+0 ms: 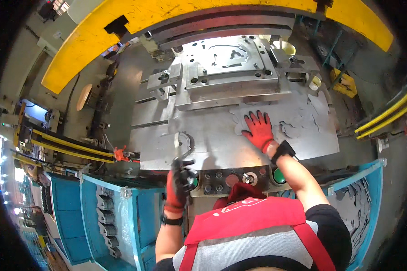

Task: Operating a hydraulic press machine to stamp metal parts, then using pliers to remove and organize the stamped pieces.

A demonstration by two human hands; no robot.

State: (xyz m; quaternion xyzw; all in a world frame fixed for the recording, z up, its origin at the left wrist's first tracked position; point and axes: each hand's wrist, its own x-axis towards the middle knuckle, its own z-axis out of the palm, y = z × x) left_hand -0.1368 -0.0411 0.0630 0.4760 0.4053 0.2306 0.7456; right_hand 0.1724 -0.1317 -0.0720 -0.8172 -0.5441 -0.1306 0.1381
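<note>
My right hand, in a red glove with dark fingertips, lies with fingers spread on the steel press bed. Thin, irregular flat metal pieces lie beside it on the bed. At the bed's front edge, my left hand, gloved in red and black, is closed and somewhat blurred. Rising from its fingers is a curved flat metal part, whose lower end is hidden by the glove. Behind both hands sits the lower die, a bright steel block with a cut-out shape on top.
A yellow press frame arches over the die. Below the bed's front edge is a control panel with a green button. Blue bins stand on both sides, the left bin with stacked metal parts, the right bin with flat pieces.
</note>
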